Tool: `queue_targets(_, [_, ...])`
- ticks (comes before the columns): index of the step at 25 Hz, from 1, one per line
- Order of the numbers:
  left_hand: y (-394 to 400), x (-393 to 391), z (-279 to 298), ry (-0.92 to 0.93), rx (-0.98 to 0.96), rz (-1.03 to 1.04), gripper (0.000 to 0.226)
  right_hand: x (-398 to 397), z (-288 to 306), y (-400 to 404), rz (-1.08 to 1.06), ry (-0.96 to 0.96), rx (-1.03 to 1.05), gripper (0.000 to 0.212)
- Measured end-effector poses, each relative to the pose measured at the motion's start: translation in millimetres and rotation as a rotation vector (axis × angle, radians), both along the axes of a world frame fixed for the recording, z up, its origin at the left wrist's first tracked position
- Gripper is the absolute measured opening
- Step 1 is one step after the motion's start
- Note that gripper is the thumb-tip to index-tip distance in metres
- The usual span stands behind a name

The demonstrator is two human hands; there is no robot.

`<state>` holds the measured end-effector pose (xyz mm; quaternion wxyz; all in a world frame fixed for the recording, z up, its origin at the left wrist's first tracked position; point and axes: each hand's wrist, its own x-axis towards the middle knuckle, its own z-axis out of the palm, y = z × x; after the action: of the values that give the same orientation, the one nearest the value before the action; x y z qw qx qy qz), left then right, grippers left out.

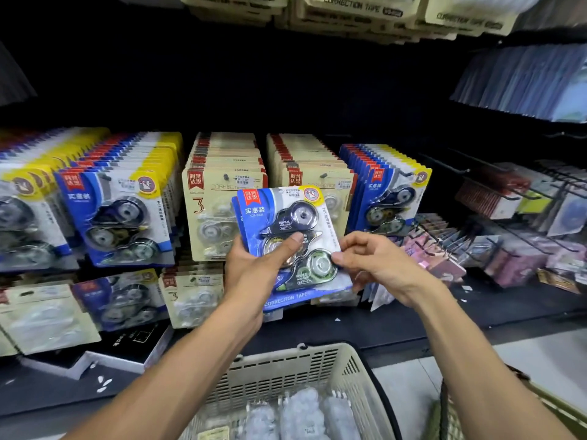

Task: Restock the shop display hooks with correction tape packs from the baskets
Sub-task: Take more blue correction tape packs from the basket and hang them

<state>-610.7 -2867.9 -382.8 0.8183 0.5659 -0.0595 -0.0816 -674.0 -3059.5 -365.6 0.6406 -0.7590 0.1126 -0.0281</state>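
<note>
Hands clamped on blue correction tape packs point(282, 236) before the display hooks.
Left hand point(254, 265) grips them, thumb across the front; right hand point(378, 262) pinches their right edge, above the beige basket point(286, 366).

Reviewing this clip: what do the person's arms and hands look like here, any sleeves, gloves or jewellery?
Both forearms are bare, with no sleeve in view. The left hand and right hand wear no gloves, and no rings, watch or wristband show. Fingernails are short and unpainted.
</note>
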Motion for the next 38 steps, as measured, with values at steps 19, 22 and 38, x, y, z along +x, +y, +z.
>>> queue_targets(19, [-11,-6,2,0.089,-0.079,-0.015,0.022,-40,3,-58,-0.589,-0.295,0.351,0.012])
queue_targets(22, [-10,-1,-4,0.111,-0.060,0.009,0.022,-46,-7,-74,-0.758,-0.274,0.374,0.014])
queue_targets(38, [-15,-11,-8,0.043,-0.009,-0.029,0.014,-26,-27,-89,-0.954,-0.056,0.395,0.043])
